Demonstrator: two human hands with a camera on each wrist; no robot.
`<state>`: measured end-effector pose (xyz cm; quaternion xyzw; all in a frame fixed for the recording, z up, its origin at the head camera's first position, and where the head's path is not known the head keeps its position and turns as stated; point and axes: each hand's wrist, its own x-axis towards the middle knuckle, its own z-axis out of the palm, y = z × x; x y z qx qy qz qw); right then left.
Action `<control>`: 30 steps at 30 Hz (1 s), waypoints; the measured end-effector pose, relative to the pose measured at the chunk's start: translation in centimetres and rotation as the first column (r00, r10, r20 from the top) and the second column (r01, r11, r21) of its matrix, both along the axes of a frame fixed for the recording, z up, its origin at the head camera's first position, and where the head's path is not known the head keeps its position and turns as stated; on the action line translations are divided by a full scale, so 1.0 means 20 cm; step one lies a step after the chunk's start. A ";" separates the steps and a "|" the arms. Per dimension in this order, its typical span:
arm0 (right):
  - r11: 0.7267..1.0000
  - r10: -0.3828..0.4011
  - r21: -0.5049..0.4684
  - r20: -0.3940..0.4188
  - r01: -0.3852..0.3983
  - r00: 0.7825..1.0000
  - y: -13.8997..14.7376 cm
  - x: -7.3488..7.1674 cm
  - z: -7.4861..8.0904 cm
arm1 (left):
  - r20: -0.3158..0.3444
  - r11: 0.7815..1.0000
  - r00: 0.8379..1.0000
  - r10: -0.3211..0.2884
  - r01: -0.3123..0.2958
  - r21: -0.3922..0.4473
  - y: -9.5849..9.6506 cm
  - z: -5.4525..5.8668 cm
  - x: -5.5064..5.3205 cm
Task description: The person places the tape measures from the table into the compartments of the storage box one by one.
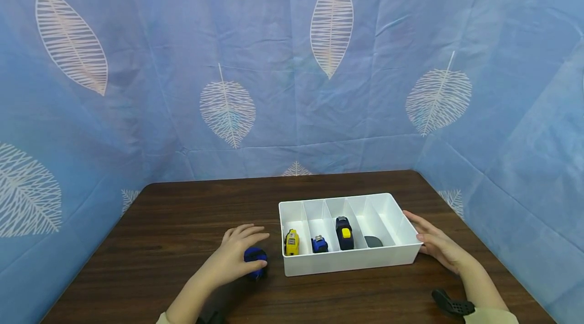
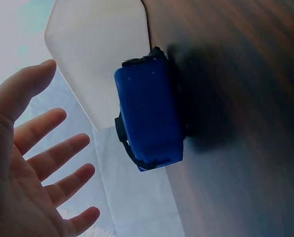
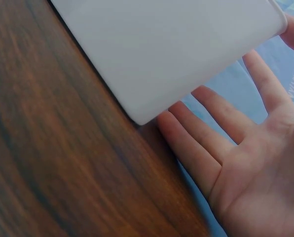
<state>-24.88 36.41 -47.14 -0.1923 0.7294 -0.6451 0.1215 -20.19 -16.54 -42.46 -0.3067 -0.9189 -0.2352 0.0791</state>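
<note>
A blue tape measure point(image 1: 255, 259) with black trim stands on the table left of a white divided box point(image 1: 351, 262). Over it hovers my left hand point(image 1: 234, 254), fingers spread and thumb apart from them. In the left wrist view the blue tape measure point(image 2: 149, 111) stands clear of the fingertips. At the box's right end, my right hand point(image 1: 440, 243) touches the wall with extended fingers, the thumb near the rim. Inside the box lie a yellow tape measure point(image 1: 292, 243), a smaller blue tape measure point(image 1: 320, 244) and a black tape measure with a yellow button point(image 1: 344, 234), each in its own compartment.
A flat grey round piece point(image 1: 373, 241) lies in another compartment, right of the black tape measure. Dark wooden table point(image 1: 191, 212) extends around the box. Blue cloth point(image 1: 274, 111) with white leaf prints hangs behind and at both sides.
</note>
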 end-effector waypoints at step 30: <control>1.000 0.016 0.005 0.008 -0.016 1.000 0.01 0.00 0.00 | 0.230 0.999 0.973 -0.004 0.014 -0.042 -0.04 -0.06 -0.04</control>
